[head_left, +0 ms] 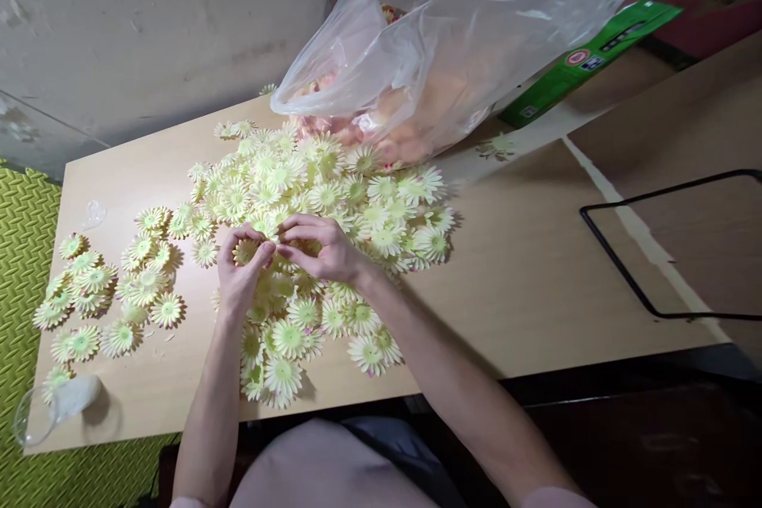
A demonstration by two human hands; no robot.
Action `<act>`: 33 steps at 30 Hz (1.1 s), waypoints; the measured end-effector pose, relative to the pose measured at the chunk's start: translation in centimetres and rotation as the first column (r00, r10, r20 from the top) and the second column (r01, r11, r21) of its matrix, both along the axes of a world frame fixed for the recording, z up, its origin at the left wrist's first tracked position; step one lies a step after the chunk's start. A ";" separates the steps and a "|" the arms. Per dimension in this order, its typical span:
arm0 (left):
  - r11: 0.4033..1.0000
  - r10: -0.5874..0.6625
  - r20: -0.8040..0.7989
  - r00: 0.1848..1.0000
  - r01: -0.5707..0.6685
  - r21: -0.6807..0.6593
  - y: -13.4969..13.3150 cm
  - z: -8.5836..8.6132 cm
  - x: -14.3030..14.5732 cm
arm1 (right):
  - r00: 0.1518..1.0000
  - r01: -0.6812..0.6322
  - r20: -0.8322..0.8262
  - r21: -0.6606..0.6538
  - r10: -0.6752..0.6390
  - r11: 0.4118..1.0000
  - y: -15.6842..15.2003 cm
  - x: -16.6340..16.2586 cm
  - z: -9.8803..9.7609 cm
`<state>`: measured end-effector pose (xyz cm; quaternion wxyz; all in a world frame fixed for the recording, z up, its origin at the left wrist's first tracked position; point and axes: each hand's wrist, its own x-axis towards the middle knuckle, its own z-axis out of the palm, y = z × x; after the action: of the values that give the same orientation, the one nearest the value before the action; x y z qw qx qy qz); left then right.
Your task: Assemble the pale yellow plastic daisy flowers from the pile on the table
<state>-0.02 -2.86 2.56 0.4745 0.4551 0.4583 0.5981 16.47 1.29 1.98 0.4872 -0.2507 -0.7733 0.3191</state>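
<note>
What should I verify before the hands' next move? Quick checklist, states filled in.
1. Left hand and right hand brought together: ok, they meet above the flower heads.
2. Grip on any small piece between them: cannot tell, too small and partly covered.
3. More flower heads close by: ok, piled around both hands.
4. Plastic bag apart from the hands: ok, it sits beyond them.
5. Clear object well inside the table edge: not ok, it seems to overhang the corner.

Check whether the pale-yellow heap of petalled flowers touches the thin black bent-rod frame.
Apart. The head view shows a stretch of light wood-toned tabletop between the flower heap and the black frame.
</note>
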 end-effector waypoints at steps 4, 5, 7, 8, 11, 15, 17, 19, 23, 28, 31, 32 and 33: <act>0.998 0.044 -0.114 0.992 -0.047 -0.029 0.0 0.3 0.1 | 1.000 0.006 -0.002 0.037 -0.006 0.999 -0.2 0.1 0.0; 0.998 0.044 -0.140 0.989 -0.049 -0.030 0.0 0.4 0.1 | 1.000 0.005 0.000 0.037 -0.005 0.999 -0.2 0.1 0.0; 0.999 0.031 -0.167 0.986 -0.036 -0.028 -0.1 0.5 0.1 | 1.000 0.007 0.002 0.032 -0.007 0.999 -0.3 0.1 0.1; 0.999 0.017 -0.169 0.985 -0.022 -0.029 -0.1 0.5 0.1 | 1.000 0.008 0.002 0.029 -0.008 1.000 -0.3 0.1 0.1; 1.000 -0.013 -0.158 0.987 0.009 -0.026 -0.1 0.5 0.1 | 1.000 0.018 -0.002 0.029 -0.018 0.999 -0.3 0.2 0.2; 1.000 -0.018 -0.182 0.983 0.016 -0.011 -0.2 0.5 0.0 | 1.000 -0.006 -0.016 0.036 0.007 0.999 -0.4 0.3 0.4; 1.000 -0.020 -0.183 0.983 0.017 -0.021 -0.2 0.5 -0.1 | 0.999 -0.032 -0.015 0.019 0.032 0.999 -0.5 0.3 0.5; 0.999 -0.032 -0.156 0.987 0.025 -0.043 -0.2 0.5 -0.1 | 0.999 -0.039 -0.016 -0.010 0.039 0.999 -0.5 0.4 0.7; 0.998 -0.042 -0.115 0.992 0.037 -0.049 -0.2 0.6 0.1 | 0.997 -0.050 -0.061 -0.129 0.042 0.990 -0.4 0.5 0.9; 0.998 -0.035 -0.112 0.993 0.030 -0.049 -0.2 0.7 0.2 | 0.996 -0.060 -0.086 -0.260 0.039 0.964 -0.2 0.6 1.1; 0.999 -0.029 -0.131 0.991 0.025 -0.033 -0.3 0.4 0.1 | 0.994 -0.074 -0.100 -0.315 0.045 0.946 -0.3 0.7 1.0; 1.000 -0.026 -0.148 0.989 0.024 -0.020 -0.3 0.3 0.0 | 0.993 -0.082 -0.102 -0.325 0.052 0.942 -0.3 0.7 1.0; 1.000 -0.023 -0.168 0.985 0.022 -0.005 -0.3 0.2 0.0 | 0.993 -0.087 -0.100 -0.331 0.057 0.939 -0.3 0.7 0.9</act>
<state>-0.05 -3.17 2.79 0.4417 0.5083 0.4926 0.5512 17.14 0.96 2.89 0.4593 -0.2869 -0.6940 0.4745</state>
